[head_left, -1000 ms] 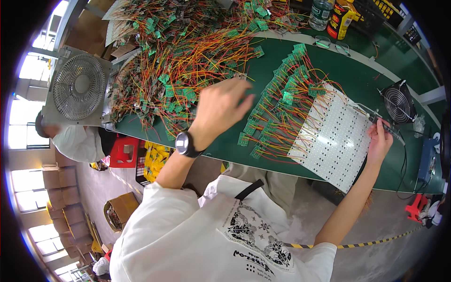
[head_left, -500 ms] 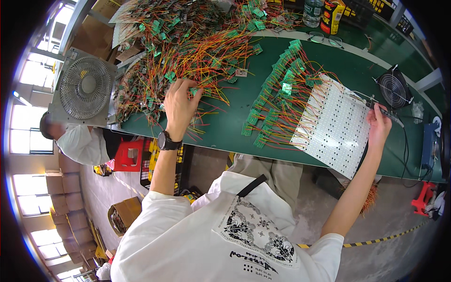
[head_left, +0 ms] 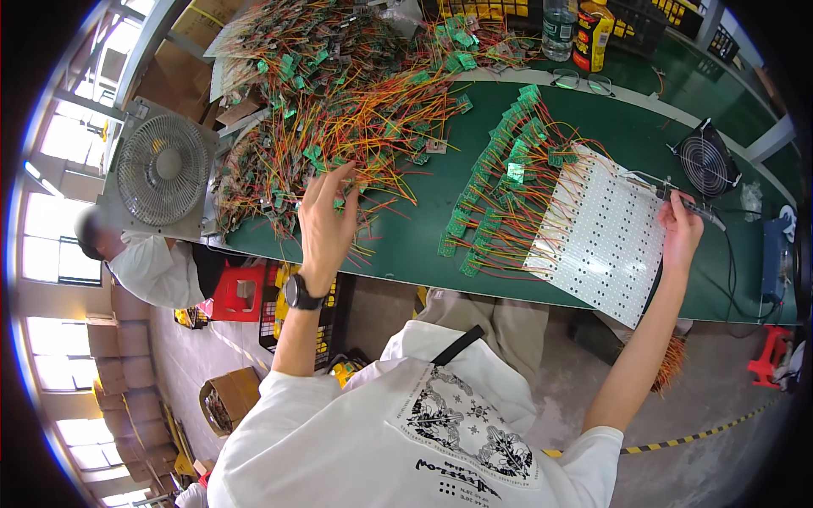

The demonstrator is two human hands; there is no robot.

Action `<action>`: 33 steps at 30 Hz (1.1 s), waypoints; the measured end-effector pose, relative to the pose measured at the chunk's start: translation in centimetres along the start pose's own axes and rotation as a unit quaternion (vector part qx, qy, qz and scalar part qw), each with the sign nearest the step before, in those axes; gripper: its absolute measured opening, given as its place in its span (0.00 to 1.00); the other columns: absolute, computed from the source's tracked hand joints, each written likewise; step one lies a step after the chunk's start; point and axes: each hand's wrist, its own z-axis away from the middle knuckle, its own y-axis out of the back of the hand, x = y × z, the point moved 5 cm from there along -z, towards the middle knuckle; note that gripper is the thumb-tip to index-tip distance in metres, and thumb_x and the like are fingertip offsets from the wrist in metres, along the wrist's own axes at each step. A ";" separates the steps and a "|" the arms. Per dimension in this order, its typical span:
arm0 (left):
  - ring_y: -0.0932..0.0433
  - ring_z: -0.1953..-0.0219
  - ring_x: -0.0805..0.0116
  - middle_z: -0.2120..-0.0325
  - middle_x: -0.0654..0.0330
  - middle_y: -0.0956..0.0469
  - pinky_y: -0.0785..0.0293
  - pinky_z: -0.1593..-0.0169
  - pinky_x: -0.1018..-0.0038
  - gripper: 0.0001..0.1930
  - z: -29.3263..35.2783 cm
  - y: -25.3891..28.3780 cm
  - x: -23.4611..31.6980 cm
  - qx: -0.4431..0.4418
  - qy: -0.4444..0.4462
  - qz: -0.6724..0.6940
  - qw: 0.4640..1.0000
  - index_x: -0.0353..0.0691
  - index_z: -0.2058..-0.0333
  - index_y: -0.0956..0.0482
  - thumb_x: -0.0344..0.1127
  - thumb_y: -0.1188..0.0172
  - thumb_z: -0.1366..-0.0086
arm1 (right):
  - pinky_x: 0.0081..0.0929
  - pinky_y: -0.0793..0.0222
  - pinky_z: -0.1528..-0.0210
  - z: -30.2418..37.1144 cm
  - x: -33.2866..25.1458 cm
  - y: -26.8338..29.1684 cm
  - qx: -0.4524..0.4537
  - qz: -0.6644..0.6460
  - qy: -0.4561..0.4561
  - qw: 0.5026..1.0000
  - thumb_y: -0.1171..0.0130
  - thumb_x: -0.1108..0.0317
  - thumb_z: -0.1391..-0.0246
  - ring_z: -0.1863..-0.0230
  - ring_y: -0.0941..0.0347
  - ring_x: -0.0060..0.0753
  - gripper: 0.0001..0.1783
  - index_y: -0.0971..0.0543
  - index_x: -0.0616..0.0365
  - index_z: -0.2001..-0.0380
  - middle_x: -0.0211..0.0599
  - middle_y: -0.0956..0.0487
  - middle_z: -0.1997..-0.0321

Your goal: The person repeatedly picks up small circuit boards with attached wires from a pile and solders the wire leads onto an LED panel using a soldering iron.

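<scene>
My left hand (head_left: 329, 222), with a black watch on its wrist, hovers over the near edge of a big heap of small green circuit boards with red and yellow wires (head_left: 373, 127). Its fingers are apart and I see nothing held in them. My right hand (head_left: 680, 233) grips a soldering iron (head_left: 705, 212) whose tip points left over a white perforated board (head_left: 605, 229). Along that board's left side, rows of green circuit boards (head_left: 483, 182) lie with their wires running onto it.
A small black fan (head_left: 708, 161) and a blue box (head_left: 775, 254) with a cable stand at the right. Glasses (head_left: 581, 81), a water bottle (head_left: 558, 30) and a yellow-labelled bottle (head_left: 593, 35) are at the back. A large grey fan (head_left: 163, 169) stands left, near a seated person (head_left: 157, 271).
My left hand has drawn back slightly toward me from the heap, and its fingers have straightened. The right hand still holds the soldering iron in nearly the same spot. The view has shifted slightly.
</scene>
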 end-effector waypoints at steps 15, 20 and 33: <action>0.21 0.71 0.73 0.70 0.58 0.16 0.25 0.67 0.75 0.14 7.8 -0.7 -1.4 -0.206 0.222 0.110 0.947 0.33 0.57 0.20 0.30 0.36 0.43 | 0.17 0.40 0.72 0.1 -0.1 -0.1 -0.007 0.004 -0.003 1.000 0.39 0.66 0.41 0.76 0.32 0.18 0.10 0.22 0.62 0.61 0.30 0.24 0.75; 0.20 0.71 0.75 0.72 0.58 0.16 0.25 0.67 0.77 0.09 8.5 -1.5 -2.4 -0.244 0.242 0.150 0.927 0.32 0.64 0.17 0.33 0.37 0.39 | 0.17 0.40 0.72 0.0 0.0 -0.1 -0.012 -0.002 -0.008 1.000 0.39 0.67 0.41 0.76 0.32 0.18 0.10 0.22 0.62 0.61 0.30 0.24 0.75; 0.17 0.64 0.67 0.68 0.52 0.18 0.24 0.57 0.76 0.09 6.3 -4.1 -0.8 -0.143 0.276 0.431 0.847 0.26 0.59 0.25 0.28 0.45 0.32 | 0.19 0.41 0.75 -0.1 -0.1 0.0 -0.002 -0.014 -0.008 1.000 0.37 0.67 0.43 0.79 0.30 0.21 0.11 0.22 0.62 0.61 0.32 0.22 0.76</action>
